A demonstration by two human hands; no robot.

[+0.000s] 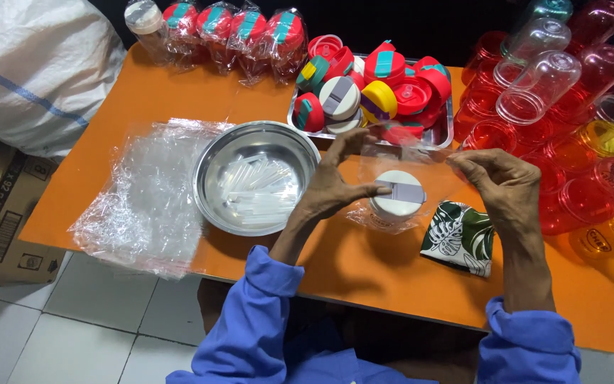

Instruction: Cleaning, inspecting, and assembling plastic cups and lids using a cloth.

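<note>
Clear plastic, a thin bag (406,160), is stretched between both hands over the orange table (179,107). The left hand (335,181) pinches the bag's left edge with thumb and fingers; the right hand (506,181) pinches its right edge. Inside the bag, near the middle of the table, stands one white cup (397,195) with a grey lid flap.

Just right of the cup lies one folded leaf-print cloth (460,238). To its left sits one steel bowl (256,176) holding clear straws (too many overlap to count), and further left a loose pile of bags (147,195) reaching the table's left edge. Behind the hands, a steel tray (440,135) is heaped with coloured lids, about a dozen. Along the far edge stand five wrapped cups (239,32). Stacked red, orange and clear tumblers (570,121) crowd the right side, close to the right hand.

Bare table shows between the bowl and the near edge, and in front of the cloth.
</note>
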